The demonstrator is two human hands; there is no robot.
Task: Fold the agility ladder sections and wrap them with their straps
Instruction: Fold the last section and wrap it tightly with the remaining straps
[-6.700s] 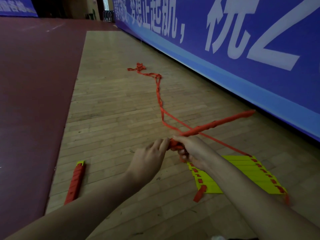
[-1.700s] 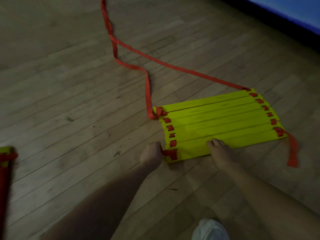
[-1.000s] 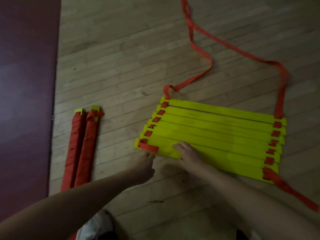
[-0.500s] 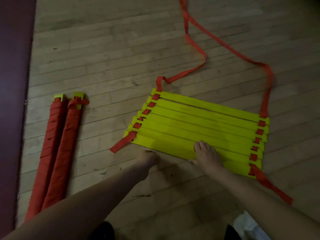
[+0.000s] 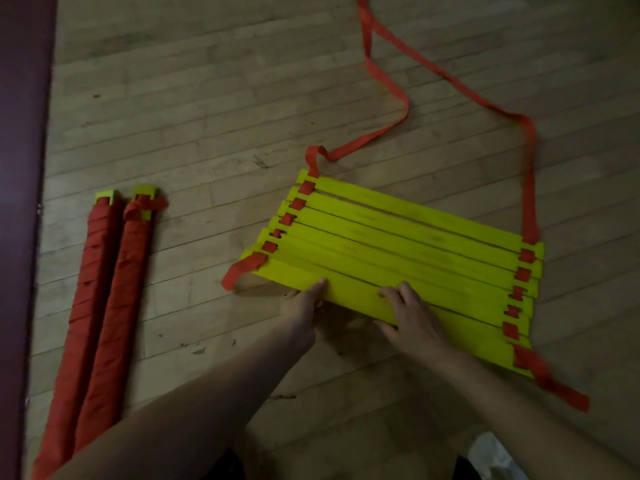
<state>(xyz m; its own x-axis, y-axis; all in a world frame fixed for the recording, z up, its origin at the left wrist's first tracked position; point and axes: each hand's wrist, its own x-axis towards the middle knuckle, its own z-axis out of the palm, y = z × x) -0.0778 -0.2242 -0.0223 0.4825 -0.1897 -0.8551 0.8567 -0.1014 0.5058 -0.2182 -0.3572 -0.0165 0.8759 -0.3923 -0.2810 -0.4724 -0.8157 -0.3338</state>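
Several yellow ladder rungs (image 5: 408, 237) lie flat side by side on the wooden floor, joined at both ends by red straps (image 5: 526, 188). My left hand (image 5: 303, 310) grips the near edge of the nearest rung (image 5: 349, 296), thumb on top. My right hand (image 5: 414, 322) holds the same rung a little to the right, fingers curled over its top and thumb at the near edge. A loose strap end (image 5: 242, 268) sticks out at the left corner, another strap end (image 5: 557, 386) at the right. Long strap loops trail away toward the top of the view.
Two ladder bundles wrapped in red strap (image 5: 104, 306) lie parallel on the floor at the left, yellow ends showing at the top. A dark red floor strip (image 5: 20, 202) runs along the left edge. A white shoe (image 5: 491, 455) shows at the bottom right.
My right hand has slid left off the flat rungs and closed on the nearest rung. My left hand has come up onto that rung's edge.
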